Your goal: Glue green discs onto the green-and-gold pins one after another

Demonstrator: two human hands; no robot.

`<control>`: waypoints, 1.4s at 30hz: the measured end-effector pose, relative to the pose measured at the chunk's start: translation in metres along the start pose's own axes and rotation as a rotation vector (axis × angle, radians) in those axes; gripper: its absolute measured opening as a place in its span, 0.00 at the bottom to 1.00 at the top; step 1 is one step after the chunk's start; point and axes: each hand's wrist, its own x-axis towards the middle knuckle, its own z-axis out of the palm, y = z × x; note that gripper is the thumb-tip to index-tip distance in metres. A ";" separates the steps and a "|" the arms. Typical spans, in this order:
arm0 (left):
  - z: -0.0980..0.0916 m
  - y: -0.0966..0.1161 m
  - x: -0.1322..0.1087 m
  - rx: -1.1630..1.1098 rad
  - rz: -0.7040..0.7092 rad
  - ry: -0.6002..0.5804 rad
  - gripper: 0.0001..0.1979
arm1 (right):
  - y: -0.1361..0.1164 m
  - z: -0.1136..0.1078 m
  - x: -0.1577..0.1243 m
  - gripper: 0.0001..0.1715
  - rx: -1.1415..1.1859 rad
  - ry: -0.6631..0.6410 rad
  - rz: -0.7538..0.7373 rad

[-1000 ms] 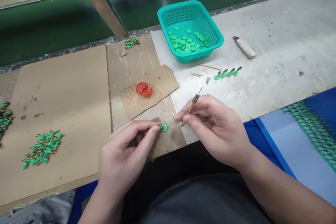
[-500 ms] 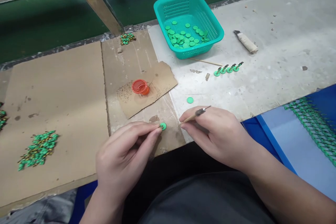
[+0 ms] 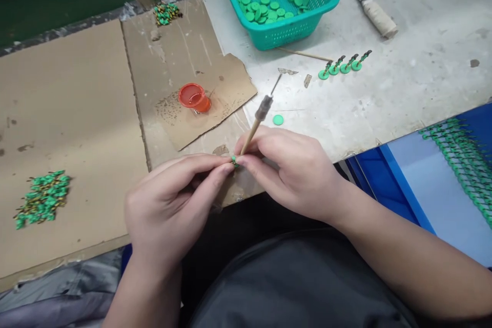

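the left hand (image 3: 172, 200) pinches a small green disc (image 3: 233, 161) between thumb and forefinger, closed tight on it, nearer the person than the orange cap (image 3: 194, 97) and a little to its right. the right hand (image 3: 292, 174) meets it there. its fingertips touch the same disc, and its fingers are curled shut around a wooden-handled pick (image 3: 258, 119), whose dark collar and thin metal tip slant up and away, ending to the right of the orange cap. the fingers hide whether the pick's lower end touches the disc.

the orange cap sits on a torn cardboard scrap (image 3: 226, 87), which lies on a larger cardboard sheet (image 3: 77, 113). right of the cap, on the bare grey table (image 3: 403, 77), lies one loose green disc (image 3: 278, 120). farther right is a row of four green discs with dark pins (image 3: 344, 65). beyond the cap and to the right stands a teal basket (image 3: 292, 36) holding more green discs (image 3: 269, 5), with a thin wooden stick (image 3: 303, 54) just in front of it and a tape-wrapped blade (image 3: 378, 16) farther right. far left of the cap, nearer the person, is a heap of green parts (image 3: 42, 200) — beyond the cap, a smaller heap (image 3: 166, 13). far right of the cap, a blue tray (image 3: 384, 184) carries rows of green parts (image 3: 461, 164).
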 end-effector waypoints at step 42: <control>0.005 0.003 0.001 -0.018 -0.034 0.065 0.05 | 0.002 0.005 0.005 0.09 0.010 0.067 0.055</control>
